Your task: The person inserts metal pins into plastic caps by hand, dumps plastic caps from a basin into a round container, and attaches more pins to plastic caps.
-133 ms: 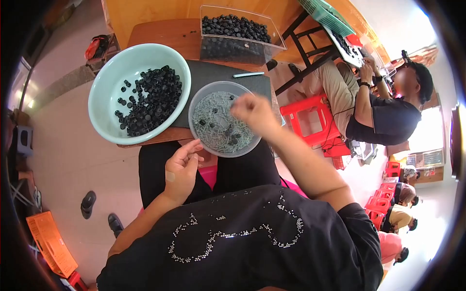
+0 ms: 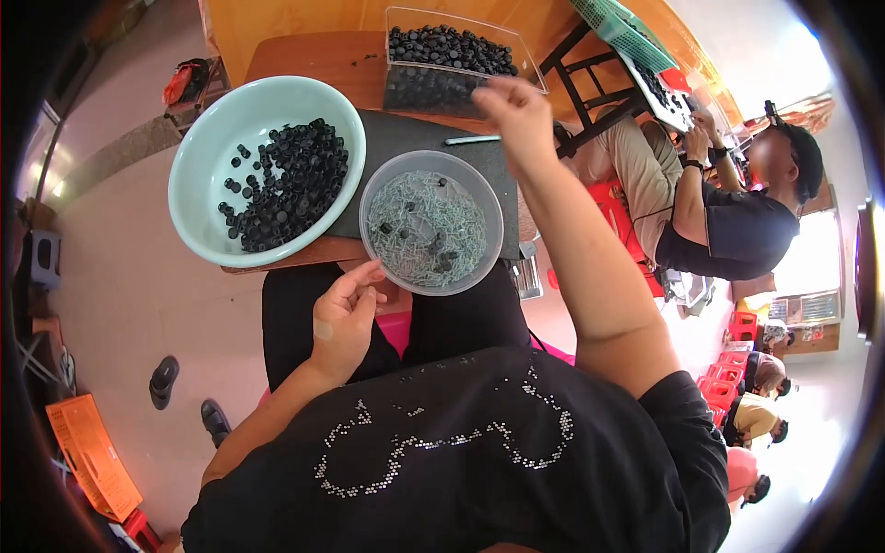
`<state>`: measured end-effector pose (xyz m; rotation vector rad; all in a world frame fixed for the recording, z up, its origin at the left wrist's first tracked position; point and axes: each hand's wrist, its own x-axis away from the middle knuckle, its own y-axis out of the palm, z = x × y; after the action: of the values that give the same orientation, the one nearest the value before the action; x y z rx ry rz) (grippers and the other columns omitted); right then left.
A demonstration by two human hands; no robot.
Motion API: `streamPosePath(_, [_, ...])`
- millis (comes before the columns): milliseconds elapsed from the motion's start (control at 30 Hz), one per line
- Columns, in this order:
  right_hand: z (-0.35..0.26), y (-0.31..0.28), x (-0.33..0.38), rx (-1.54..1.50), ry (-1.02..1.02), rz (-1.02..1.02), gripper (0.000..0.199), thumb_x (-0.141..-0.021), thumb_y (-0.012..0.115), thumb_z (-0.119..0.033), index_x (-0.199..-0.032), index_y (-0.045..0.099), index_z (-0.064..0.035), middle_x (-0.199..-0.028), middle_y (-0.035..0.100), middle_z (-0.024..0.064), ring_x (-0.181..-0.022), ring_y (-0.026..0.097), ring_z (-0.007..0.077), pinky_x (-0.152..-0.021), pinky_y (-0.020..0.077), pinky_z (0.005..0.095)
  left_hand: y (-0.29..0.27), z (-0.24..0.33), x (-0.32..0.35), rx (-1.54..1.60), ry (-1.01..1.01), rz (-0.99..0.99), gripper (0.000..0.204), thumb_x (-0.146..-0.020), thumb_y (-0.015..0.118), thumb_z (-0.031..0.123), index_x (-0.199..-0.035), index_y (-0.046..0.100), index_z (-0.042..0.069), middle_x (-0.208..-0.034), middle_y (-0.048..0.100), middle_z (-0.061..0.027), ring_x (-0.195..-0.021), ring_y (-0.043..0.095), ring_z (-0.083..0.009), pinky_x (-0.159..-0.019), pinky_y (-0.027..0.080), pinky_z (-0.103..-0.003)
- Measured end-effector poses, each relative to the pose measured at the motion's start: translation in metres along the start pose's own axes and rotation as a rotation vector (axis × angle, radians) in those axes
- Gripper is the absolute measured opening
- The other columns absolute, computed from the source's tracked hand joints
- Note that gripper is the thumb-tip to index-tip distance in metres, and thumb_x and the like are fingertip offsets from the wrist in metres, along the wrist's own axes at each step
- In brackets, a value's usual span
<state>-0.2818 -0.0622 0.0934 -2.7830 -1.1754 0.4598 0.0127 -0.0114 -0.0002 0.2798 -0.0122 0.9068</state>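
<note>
My right hand (image 2: 519, 118) is raised beside the near right corner of a clear box (image 2: 433, 66) filled with small round black caps (image 2: 452, 48). Motion smears its fingertips, so whether they hold anything does not show. Beside the near left rim of a round translucent tub (image 2: 499, 221), my left hand (image 2: 346, 309) is held palm up with thumb and forefinger apart and nothing visible in it. In the tub lie many thin pale screws or pins (image 2: 424, 207) and several black pieces (image 2: 445, 258).
A pale green basin (image 2: 198, 198) with many black caps (image 2: 295, 184) stands left of the tub. A slim pale stick (image 2: 472, 140) lies on the dark mat (image 2: 392, 138). At the right, another person (image 2: 728, 212) sits working at a table bearing a green basket (image 2: 622, 37).
My right hand has moved away from above the tub, farther out toward the clear box. My left hand has stayed beside the tub's rim.
</note>
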Motion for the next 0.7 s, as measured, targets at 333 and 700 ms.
streamPosePath(333, [0.088,-0.015,0.095,0.184,0.106,-0.283,0.008,-0.083,0.062,-0.007,-0.082,0.065,-0.0001,-0.071,0.062,0.0002,-0.06,0.053,0.0066,-0.055,0.0432,0.0221,0.002,-0.009,-0.006,-0.03,-0.047,0.022,0.03,-0.091,0.046,0.001,-0.12,0.056,0.001,-0.11,0.06,-0.0087,-0.083,0.058,-0.0109,-0.072,0.049,-0.023])
streamPosePath(700, [0.094,-0.015,0.074,0.581,-0.212,-0.387,0.009,-0.076,0.062,-0.004,-0.082,0.066,0.0,-0.084,0.066,0.0167,-0.076,0.064,0.0314,-0.07,0.051,0.0372,0.006,-0.014,-0.006,-0.066,-0.116,-0.035,0.025,-0.092,0.046,0.004,-0.112,0.06,0.0,-0.101,0.063,-0.0078,-0.083,0.059,-0.0112,-0.072,0.049,-0.024])
